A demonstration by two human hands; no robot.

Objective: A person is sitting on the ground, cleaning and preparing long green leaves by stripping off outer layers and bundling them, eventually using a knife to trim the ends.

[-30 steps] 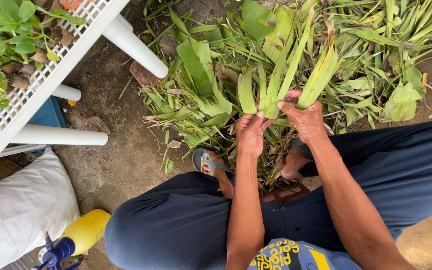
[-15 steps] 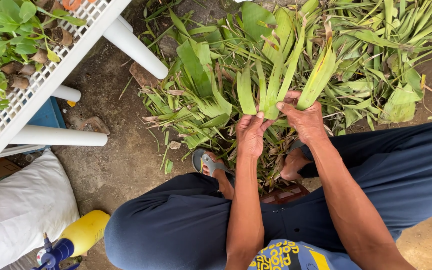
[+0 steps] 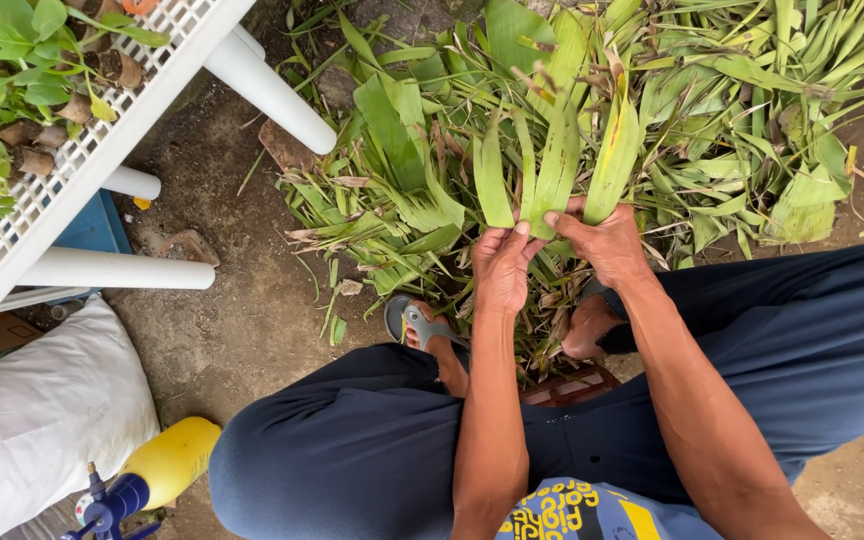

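Between the knees, over the dirt ground [image 3: 242, 330], a small fan of long green leaves [image 3: 552, 165] stands upright, base held in both hands. Left hand [image 3: 500, 268] pinches the lower ends, fingers closed round them; right hand [image 3: 607, 240] grips the same base from the other side, thumb laid across the front leaf. Since a second ago almost nothing has shifted: the fan sits at the same spot, same tilt, and both hands have stayed clamped (so this reads as a steady hold or slow sorting at the leaf bases, not a new step). Behind it lies the big pile of cut leaves [image 3: 732, 110]. Sandalled feet [image 3: 422, 325] below the hands. Left: white bench [image 3: 102, 150] with potted seedlings [image 3: 2, 90], white sack [image 3: 32, 420], yellow spray bottle [image 3: 162, 465].
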